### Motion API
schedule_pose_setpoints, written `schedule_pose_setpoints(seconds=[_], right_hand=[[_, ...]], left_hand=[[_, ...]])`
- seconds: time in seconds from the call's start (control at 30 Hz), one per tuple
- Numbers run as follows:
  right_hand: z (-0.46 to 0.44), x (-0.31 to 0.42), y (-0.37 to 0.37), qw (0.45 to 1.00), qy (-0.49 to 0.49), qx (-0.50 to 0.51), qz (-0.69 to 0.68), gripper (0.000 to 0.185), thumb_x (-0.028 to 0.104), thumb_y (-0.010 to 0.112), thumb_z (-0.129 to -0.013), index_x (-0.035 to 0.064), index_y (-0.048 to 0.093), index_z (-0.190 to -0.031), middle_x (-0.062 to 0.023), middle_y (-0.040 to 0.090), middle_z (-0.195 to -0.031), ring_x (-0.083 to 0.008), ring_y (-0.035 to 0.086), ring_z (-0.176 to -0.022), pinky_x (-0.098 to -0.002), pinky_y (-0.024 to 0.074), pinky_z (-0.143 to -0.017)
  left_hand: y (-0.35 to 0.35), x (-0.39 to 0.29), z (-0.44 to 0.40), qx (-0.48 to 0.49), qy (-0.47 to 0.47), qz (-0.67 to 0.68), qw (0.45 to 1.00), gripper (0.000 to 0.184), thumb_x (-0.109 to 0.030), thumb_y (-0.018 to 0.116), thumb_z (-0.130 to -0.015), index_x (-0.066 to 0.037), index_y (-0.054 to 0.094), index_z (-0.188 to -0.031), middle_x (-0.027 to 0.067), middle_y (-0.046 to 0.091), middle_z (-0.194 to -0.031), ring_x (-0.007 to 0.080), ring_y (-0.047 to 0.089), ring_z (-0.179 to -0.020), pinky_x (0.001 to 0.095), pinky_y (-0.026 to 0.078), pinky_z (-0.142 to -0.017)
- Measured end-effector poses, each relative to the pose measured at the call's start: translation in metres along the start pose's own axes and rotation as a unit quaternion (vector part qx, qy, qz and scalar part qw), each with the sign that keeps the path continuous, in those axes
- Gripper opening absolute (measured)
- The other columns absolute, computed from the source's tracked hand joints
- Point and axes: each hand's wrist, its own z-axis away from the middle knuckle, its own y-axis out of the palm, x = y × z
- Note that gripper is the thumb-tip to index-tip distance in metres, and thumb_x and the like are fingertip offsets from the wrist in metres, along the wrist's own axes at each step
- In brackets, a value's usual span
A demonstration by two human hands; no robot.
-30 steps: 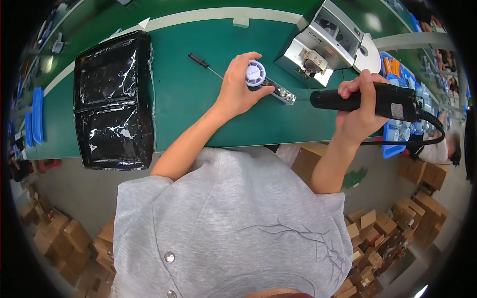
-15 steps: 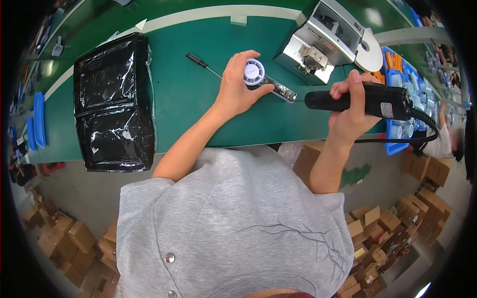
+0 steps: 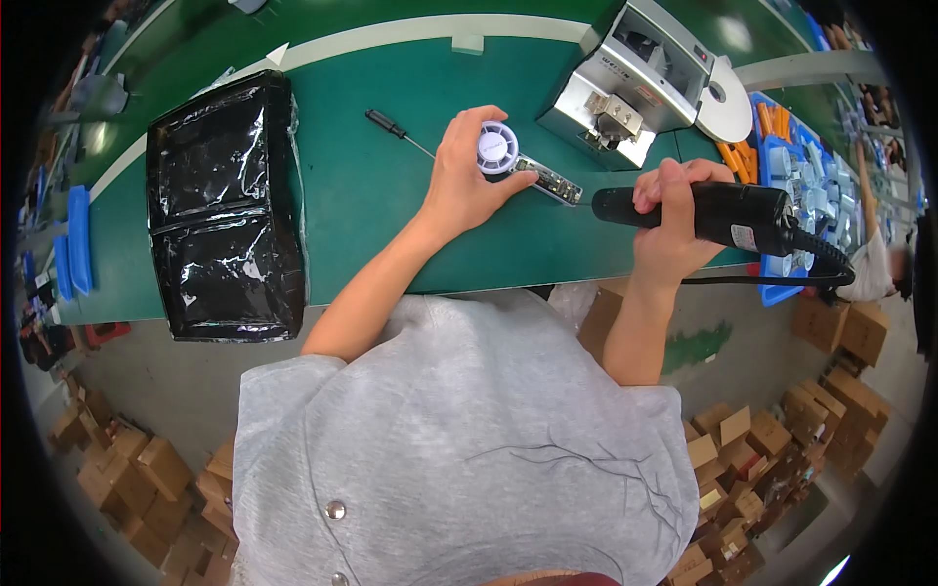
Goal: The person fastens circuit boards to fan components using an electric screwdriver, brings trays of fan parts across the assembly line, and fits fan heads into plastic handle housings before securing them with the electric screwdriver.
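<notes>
At the tabletop [image 3: 362, 195], the left hand [image 3: 457, 186] held a small fan [image 3: 497, 146]. The right hand [image 3: 676, 230] gripped a black electric screwdriver [image 3: 747, 210] (cord [image 3: 823, 252] trailing behind), its bit [image 3: 585, 203] near the fan's handle [image 3: 554, 183].

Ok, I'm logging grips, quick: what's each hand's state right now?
Left hand: holding the fan-like device.
Right hand: closed, holding the black corded tool.

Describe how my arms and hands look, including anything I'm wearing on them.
Both the left hand and right hand are bare, with no gloves or watch visible. The forearms are uncovered too; the short sleeves are heathered gray, matching the shirt.
</notes>
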Motion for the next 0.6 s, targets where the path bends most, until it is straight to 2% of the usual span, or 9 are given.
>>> schedule_pose_setpoints(seconds=[0.1, 0.17, 0.2, 0.27, 0.37, 0.47, 0.5, 0.57, 0.6], right_hand=[[0.006, 0.000, -0.002, 1.000, 0.009, 0.007, -0.017, 0.025, -0.009, 0.070, -0.086, 0.0030, 0.051, -0.097, -0.0069, 0.058, -0.072, -0.0141, 0.056, -0.054, -0.0286, 0.0476, -0.052], [0.011, 0.001, -0.004, 0.999, -0.002, 0.022, -0.039, 0.025, -0.008, 0.070, -0.086, 0.0033, 0.050, -0.096, -0.0076, 0.059, -0.072, -0.0134, 0.056, -0.056, -0.0277, 0.0482, -0.053], [0.013, 0.001, -0.004, 0.998, -0.018, 0.051, -0.011, 0.022, -0.006, 0.068, -0.088, 0.0029, 0.050, -0.096, -0.0069, 0.055, -0.073, -0.0141, 0.053, -0.055, -0.0297, 0.0469, -0.053], [0.015, 0.002, -0.010, 0.993, -0.030, 0.109, 0.045, 0.020, -0.001, 0.066, -0.089, 0.0018, 0.050, -0.100, -0.0075, 0.053, -0.073, -0.0159, 0.051, -0.056, -0.0329, 0.0460, -0.056], [0.009, 0.012, -0.016, 0.993, -0.003, 0.119, 0.024, 0.020, 0.000, 0.065, -0.091, 0.0008, 0.051, -0.105, -0.0083, 0.054, -0.072, -0.0175, 0.052, -0.058, -0.0331, 0.0460, -0.059], [0.006, 0.026, -0.025, 0.996, -0.019, 0.092, -0.008, 0.019, 0.004, 0.060, -0.096, -0.0011, 0.050, -0.111, -0.0102, 0.055, -0.074, -0.0179, 0.050, -0.058, -0.0328, 0.0444, -0.059], [0.009, 0.030, -0.027, 0.999, -0.003, 0.036, -0.041, 0.023, 0.003, 0.068, -0.092, -0.0016, 0.051, -0.107, -0.0089, 0.058, -0.070, -0.0176, 0.056, -0.057, -0.0325, 0.0490, -0.057], [0.015, 0.031, -0.041, 0.998, -0.018, 0.040, -0.038, 0.025, 0.004, 0.070, -0.091, -0.0014, 0.051, -0.107, -0.0084, 0.057, -0.071, -0.0171, 0.056, -0.058, -0.0321, 0.0490, -0.057], [0.019, 0.028, -0.047, 0.999, -0.014, 0.040, -0.026, 0.025, 0.002, 0.070, -0.090, -0.0007, 0.051, -0.107, -0.0079, 0.057, -0.071, -0.0164, 0.056, -0.058, -0.0317, 0.0493, -0.057]], left_hand=[[0.000, -0.002, 0.001, 0.003, 0.001, 0.002, 1.000, 0.067, -0.016, 0.093, -0.068, -0.002, 0.055, -0.122, 0.0118, 0.064, -0.108, 0.0243, 0.066, -0.098, 0.0353, 0.054, -0.088], [0.000, -0.004, 0.001, 0.013, -0.031, 0.044, 0.998, 0.069, -0.014, 0.092, -0.065, -0.003, 0.054, -0.121, 0.0161, 0.060, -0.111, 0.0343, 0.061, -0.102, 0.0428, 0.050, -0.090], [0.001, -0.002, 0.001, 0.001, -0.008, 0.008, 1.000, 0.067, -0.017, 0.093, -0.067, -0.003, 0.055, -0.121, 0.0117, 0.065, -0.107, 0.0241, 0.066, -0.096, 0.0350, 0.054, -0.086], [0.001, 0.000, 0.001, 0.006, -0.005, 0.000, 1.000, 0.066, -0.017, 0.094, -0.067, -0.003, 0.056, -0.119, 0.0115, 0.065, -0.106, 0.0235, 0.066, -0.096, 0.0348, 0.054, -0.086], [-0.005, -0.002, -0.004, 0.026, -0.005, 0.000, 1.000, 0.061, -0.018, 0.095, -0.066, -0.003, 0.059, -0.114, 0.0107, 0.066, -0.103, 0.0215, 0.067, -0.093, 0.0336, 0.055, -0.084], [-0.024, -0.003, -0.022, 0.100, -0.071, 0.037, 0.992, 0.058, -0.016, 0.097, -0.062, -0.004, 0.062, -0.107, 0.0067, 0.068, -0.096, 0.0156, 0.066, -0.090, 0.0294, 0.055, -0.083], [-0.035, -0.004, -0.031, 0.086, -0.069, 0.022, 0.994, 0.057, -0.014, 0.097, -0.060, -0.004, 0.064, -0.106, 0.0038, 0.068, -0.093, 0.0129, 0.066, -0.088, 0.0278, 0.055, -0.081], [-0.064, -0.002, -0.054, 0.029, -0.032, 0.011, 0.999, 0.059, -0.013, 0.098, -0.056, -0.004, 0.066, -0.105, 0.0054, 0.070, -0.095, 0.0135, 0.067, -0.088, 0.0296, 0.056, -0.080], [-0.082, 0.001, -0.071, 0.011, -0.068, 0.028, 0.997, 0.062, -0.014, 0.099, -0.057, -0.002, 0.065, -0.108, 0.0037, 0.070, -0.096, 0.0128, 0.066, -0.089, 0.0290, 0.056, -0.081]])
